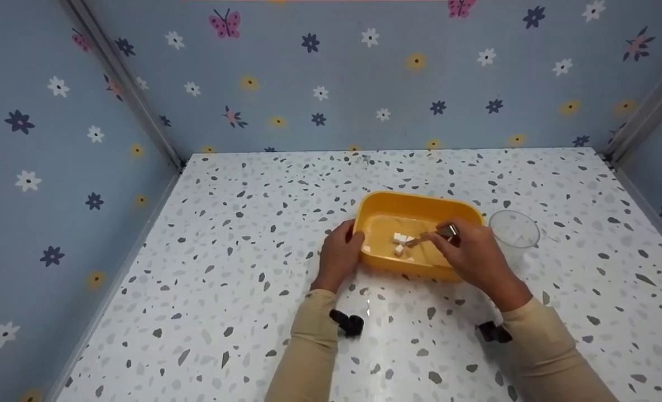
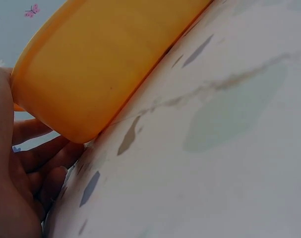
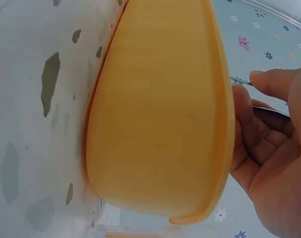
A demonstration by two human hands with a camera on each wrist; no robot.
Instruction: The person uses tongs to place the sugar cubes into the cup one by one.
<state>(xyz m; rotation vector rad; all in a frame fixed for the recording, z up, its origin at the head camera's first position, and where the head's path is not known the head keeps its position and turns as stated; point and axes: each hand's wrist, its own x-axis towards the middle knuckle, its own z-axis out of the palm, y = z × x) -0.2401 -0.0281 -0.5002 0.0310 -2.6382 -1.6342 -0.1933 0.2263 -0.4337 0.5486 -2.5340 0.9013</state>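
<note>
A yellow plastic tub (image 1: 420, 201) stands on the speckled table, with several small white cubes (image 1: 399, 238) on its floor. At the tub's left end my left hand (image 1: 339, 254) grips the wall, thumb by the rim and fingers along the outside. My right hand (image 1: 476, 257) is over the tub's right side and pinches small metal tongs (image 1: 448, 231). Their tips point down and left, right at the cubes. In the right wrist view, the two metal arms of the tongs show between thumb and fingers, while the tub wall (image 3: 155, 109) hides their tips.
A clear, round-rimmed cup (image 1: 514, 229) stands just right of the tub, close to my right hand. Blue patterned panels (image 1: 353, 78) close off the table's back and sides. Black wrist mounts (image 1: 346, 322) sit at both sleeves.
</note>
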